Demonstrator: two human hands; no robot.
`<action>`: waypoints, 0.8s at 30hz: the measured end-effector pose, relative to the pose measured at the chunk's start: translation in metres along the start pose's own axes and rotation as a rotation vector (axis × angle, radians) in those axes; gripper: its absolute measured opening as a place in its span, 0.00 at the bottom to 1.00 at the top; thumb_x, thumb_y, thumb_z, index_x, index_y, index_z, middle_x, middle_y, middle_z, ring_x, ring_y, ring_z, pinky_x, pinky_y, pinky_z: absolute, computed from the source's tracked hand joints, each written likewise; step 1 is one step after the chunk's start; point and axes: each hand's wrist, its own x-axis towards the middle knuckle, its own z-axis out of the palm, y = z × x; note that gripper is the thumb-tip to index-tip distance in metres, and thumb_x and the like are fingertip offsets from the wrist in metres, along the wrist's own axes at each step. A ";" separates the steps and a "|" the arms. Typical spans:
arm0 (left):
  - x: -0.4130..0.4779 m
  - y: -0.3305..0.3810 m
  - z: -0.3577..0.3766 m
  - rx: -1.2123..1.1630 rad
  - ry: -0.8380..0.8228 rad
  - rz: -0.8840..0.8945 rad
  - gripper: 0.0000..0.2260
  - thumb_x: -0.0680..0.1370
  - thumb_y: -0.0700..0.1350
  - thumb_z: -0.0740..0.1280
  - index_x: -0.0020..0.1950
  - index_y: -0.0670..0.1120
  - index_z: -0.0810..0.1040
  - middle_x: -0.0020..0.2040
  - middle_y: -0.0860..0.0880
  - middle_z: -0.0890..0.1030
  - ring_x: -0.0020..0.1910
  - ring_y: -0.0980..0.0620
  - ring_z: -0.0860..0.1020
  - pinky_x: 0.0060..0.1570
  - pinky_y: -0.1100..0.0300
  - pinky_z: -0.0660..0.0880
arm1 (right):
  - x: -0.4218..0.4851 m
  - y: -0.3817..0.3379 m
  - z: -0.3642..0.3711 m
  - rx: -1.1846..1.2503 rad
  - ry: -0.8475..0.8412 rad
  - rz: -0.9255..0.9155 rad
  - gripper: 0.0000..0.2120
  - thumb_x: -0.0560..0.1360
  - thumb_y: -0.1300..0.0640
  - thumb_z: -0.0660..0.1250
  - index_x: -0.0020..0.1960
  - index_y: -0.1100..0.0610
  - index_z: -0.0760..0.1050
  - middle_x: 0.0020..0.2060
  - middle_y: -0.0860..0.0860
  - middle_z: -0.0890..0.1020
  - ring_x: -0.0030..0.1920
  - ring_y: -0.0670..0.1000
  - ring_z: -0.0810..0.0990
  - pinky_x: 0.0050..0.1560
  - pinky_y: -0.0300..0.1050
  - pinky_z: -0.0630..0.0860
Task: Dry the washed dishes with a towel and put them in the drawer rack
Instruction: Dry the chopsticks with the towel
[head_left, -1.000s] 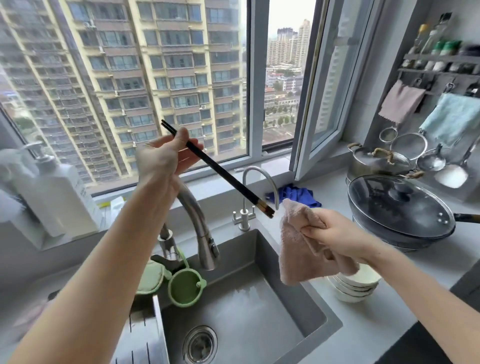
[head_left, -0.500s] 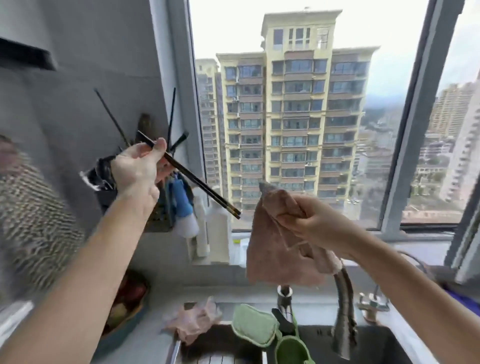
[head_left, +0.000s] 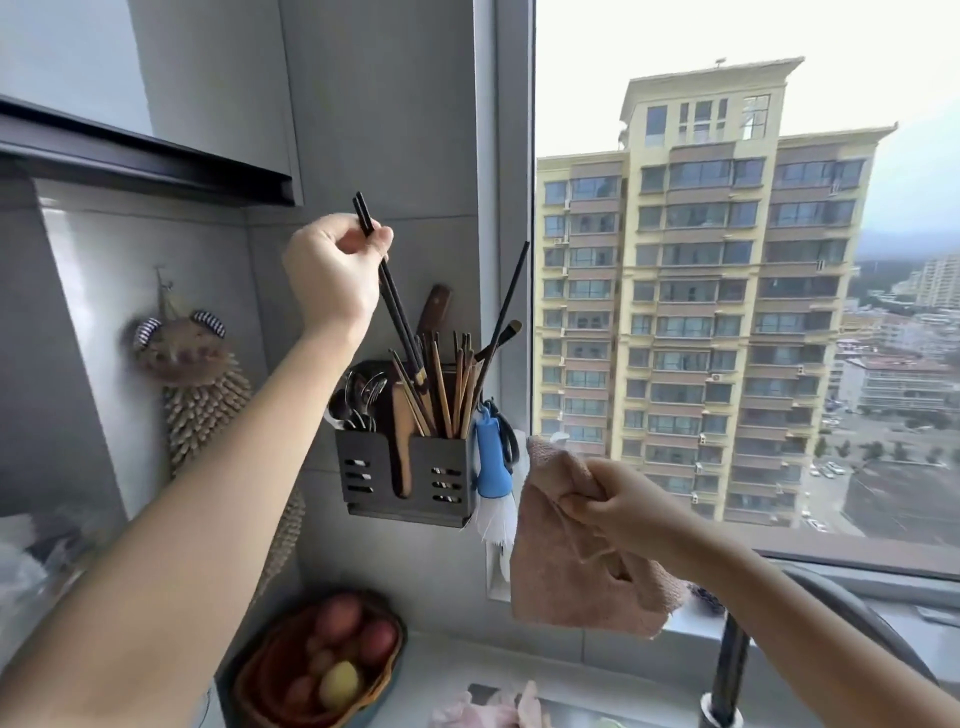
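Left fingers (head_left: 375, 243) curled, pinching black chopsticks (head_left: 396, 307) near their top end; a short bit of the sticks pokes above the left hand (head_left: 332, 270). Sticks steep, slightly tilted, lower tips down among the other sticks in the holder (head_left: 363, 475); can't tell if they touch its bottom. Right fingers (head_left: 574, 503) curled tight round a bunched pink towel (head_left: 566, 577), which hangs below the right hand (head_left: 621, 501), just right of the holder, apart from the chopsticks.

Holder: black, slotted, wall-mounted. Right compartment has wooden and dark chopsticks, mostly upright, some leaning right. Left compartment has metal spoons (head_left: 358, 397). Wooden spatula (head_left: 401, 441) sits in the front centre slot. Blue brush (head_left: 491, 460) hangs on the holder's right side, white bristles down.

Below on the bench (head_left: 457, 670), basket (head_left: 260, 670) holds red and yellow fruit. Tap (head_left: 727, 670) at lower right. Fuzzy hand towel (head_left: 200, 400) hangs on the wall at left.
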 end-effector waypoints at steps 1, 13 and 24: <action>0.000 -0.008 0.005 0.010 -0.003 -0.011 0.07 0.71 0.44 0.72 0.34 0.52 0.79 0.25 0.58 0.78 0.32 0.51 0.77 0.43 0.45 0.80 | 0.002 0.003 0.001 -0.002 -0.003 0.009 0.04 0.78 0.63 0.63 0.44 0.58 0.73 0.39 0.55 0.77 0.40 0.54 0.80 0.42 0.54 0.83; -0.026 -0.070 0.042 0.410 -0.196 -0.152 0.13 0.71 0.44 0.74 0.35 0.37 0.74 0.33 0.41 0.77 0.34 0.39 0.80 0.39 0.51 0.79 | 0.000 0.033 0.000 -0.008 0.046 0.081 0.05 0.78 0.62 0.63 0.52 0.60 0.75 0.46 0.59 0.80 0.47 0.58 0.81 0.42 0.55 0.82; -0.021 -0.052 0.042 0.226 -0.442 -0.633 0.22 0.79 0.47 0.65 0.69 0.36 0.68 0.56 0.36 0.77 0.46 0.39 0.80 0.47 0.48 0.80 | -0.027 0.043 0.006 0.031 0.038 0.081 0.04 0.78 0.63 0.63 0.48 0.55 0.74 0.43 0.53 0.79 0.47 0.55 0.80 0.41 0.49 0.82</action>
